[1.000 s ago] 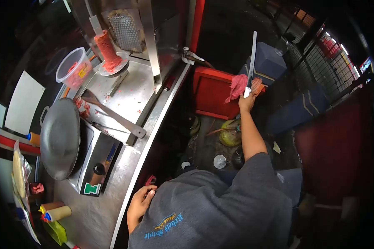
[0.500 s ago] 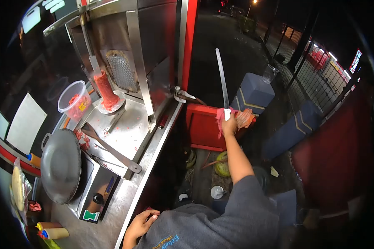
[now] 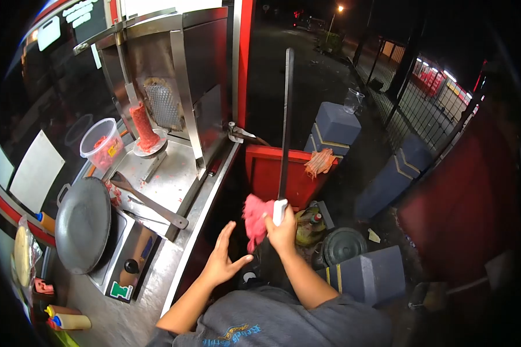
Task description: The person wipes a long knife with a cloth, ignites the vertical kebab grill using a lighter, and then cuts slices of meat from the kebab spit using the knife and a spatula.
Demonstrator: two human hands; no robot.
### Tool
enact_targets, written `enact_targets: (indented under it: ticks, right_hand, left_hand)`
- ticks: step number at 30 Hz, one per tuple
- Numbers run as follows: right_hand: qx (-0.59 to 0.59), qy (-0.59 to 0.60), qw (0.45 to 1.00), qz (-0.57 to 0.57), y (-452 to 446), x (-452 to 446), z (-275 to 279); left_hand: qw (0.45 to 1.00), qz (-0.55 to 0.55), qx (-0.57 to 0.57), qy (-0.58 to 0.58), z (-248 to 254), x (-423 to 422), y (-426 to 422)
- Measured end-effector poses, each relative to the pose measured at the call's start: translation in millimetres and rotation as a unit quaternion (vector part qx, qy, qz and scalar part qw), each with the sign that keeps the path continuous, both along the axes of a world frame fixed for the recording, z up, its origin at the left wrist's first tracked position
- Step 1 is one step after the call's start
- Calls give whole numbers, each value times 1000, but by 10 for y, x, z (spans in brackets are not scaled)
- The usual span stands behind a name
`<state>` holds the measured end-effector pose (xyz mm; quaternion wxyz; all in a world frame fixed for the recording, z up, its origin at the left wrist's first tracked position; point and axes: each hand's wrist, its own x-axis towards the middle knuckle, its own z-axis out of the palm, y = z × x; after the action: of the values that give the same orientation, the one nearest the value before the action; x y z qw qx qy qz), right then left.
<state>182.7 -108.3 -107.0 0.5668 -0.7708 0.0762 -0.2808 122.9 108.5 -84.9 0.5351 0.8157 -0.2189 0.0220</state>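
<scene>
My right hand [image 3: 282,233] grips the white handle of a long knife [image 3: 287,127], its blade pointing up. A pink cloth [image 3: 256,220] hangs at the left side of that hand, against the handle. My left hand [image 3: 222,260] is raised to the left of the cloth, fingers and thumb apart, holding nothing. An orange cloth [image 3: 320,162] lies over the top edge of the red panel [image 3: 261,169]. On the metal tray at the left, reddish meat [image 3: 142,124] stands on a vertical spit in front of a grill.
A dark pan [image 3: 84,225] rests on a stove [image 3: 124,254] on the steel counter [image 3: 176,254]. A wooden spatula [image 3: 150,200] and a plastic tub of meat [image 3: 104,144] are nearby. Blue-grey blocks [image 3: 337,124] stand beyond the red panel; a round dark lid [image 3: 342,247] is low on the right.
My right hand has come back toward my body with the knife and pink cloth, leaving the orange cloth on the panel. My left hand has risen and its fingers have spread.
</scene>
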Motion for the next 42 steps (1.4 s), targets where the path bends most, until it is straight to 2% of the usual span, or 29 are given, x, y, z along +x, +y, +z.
enact_targets:
  ticks: [2,3,4,6,9,12,13,17,18,20,21,22,24,25,26,28,31,34,36,37,40,42]
  right_hand:
    - [46,48,996,54,146,-406,31]
    - [49,51,995,77,187,-567,0]
    - [52,53,992,100,224,-697,-10]
    - [64,73,985,142,284,-914,119]
    - [19,78,979,189,273,-1074,220]
    - [19,90,958,270,316,-1123,115]
    - [39,93,948,301,362,-1121,131]
    - [62,104,908,402,660,-1169,357]
    - [65,96,898,424,747,-1169,384]
    - [76,99,869,480,937,-1198,458]
    - [66,86,856,505,1040,-1214,456]
    - [56,72,844,528,1137,-1242,441]
    - [50,66,813,576,1343,-1305,347]
    - [48,65,797,598,1450,-1351,311]
    - [43,87,781,617,1566,-1418,315]
    - [29,130,753,644,1743,-1589,338]
    - [-61,86,733,672,1981,-1761,161]
    - [-91,80,700,704,2190,-1940,130]
    - [-111,77,681,719,2307,-2034,207]
    - [-155,114,661,726,2329,-2057,301]
    - [-148,17,651,744,2428,-2129,254]
    - [-159,30,646,746,2452,-2145,262]
  left_hand:
    - [999,-10,23,-21,-85,10,-92]
    - [999,-35,-3,-24,-176,20,-114]
    - [997,-49,55,-36,-237,1,-104]
    - [986,-106,6,129,-306,-52,-48]
    - [980,-61,-49,184,-108,-367,53]
    - [955,-34,-102,277,-211,-704,322]
    - [984,-30,-71,163,-227,-813,445]
    - [991,70,-96,62,-225,-1329,806]
    - [990,127,-55,20,-93,-1473,892]
    - [965,166,-116,168,86,-1739,1113]
    - [954,191,-109,204,86,-1886,1230]
    - [935,251,-173,178,132,-2037,1222]
    - [918,341,-117,165,-10,-2307,1375]
    - [895,386,-160,160,189,-2435,1364]
    - [887,399,-191,131,123,-2545,1399]
    - [860,444,-202,150,218,-2784,1416]
    - [823,457,-315,121,-63,-3026,1452]
    - [834,474,-279,45,-31,-3194,1418]
    - [819,461,-336,56,-75,-3295,1358]
    - [809,452,-372,48,-83,-3319,1319]
    - [783,425,-452,34,-54,-3382,1259]
    - [760,399,-512,30,-24,-3419,1258]
